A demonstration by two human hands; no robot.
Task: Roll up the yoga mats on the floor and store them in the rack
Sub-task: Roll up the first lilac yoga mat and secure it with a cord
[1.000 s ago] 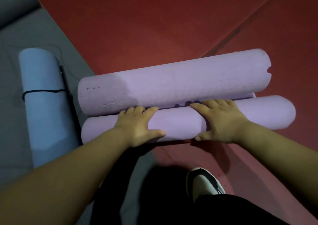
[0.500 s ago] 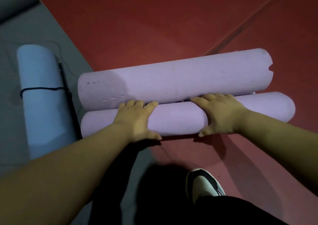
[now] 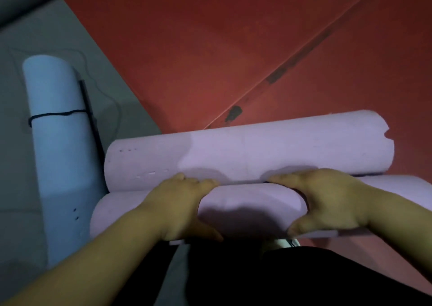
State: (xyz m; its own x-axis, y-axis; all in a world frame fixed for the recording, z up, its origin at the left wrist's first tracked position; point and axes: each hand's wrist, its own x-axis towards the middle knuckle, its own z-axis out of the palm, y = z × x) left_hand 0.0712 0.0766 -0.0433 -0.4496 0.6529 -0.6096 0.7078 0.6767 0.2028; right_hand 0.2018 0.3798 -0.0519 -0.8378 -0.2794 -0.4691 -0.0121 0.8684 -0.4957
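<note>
- The near roll [image 3: 250,205] of lilac mat lies across the lower middle of the frame. Its long axis runs left to right, slightly raised toward the right edge.
- The left hand [image 3: 180,202] and right hand [image 3: 327,200] both grip this roll. The fingers reach over its top into the seam behind and the thumbs press its near side.
- The hands sit apart on either side of the roll's middle, the right one closer to its right end. Both look equally near to it, so I judge the next move to be a two-handed one.
- The far roll [image 3: 245,156], also lilac, lies parallel just above, touching the near roll along the seam. Whether the two are one mat or two, I cannot tell.
- A blue mat [image 3: 58,142], rolled and tied with a black cord [image 3: 56,114], lies at the left, its axis running up and down the frame.
- No rack is in view. Carrying the roll there would probably mean lifting it level by this same grip.
</note>
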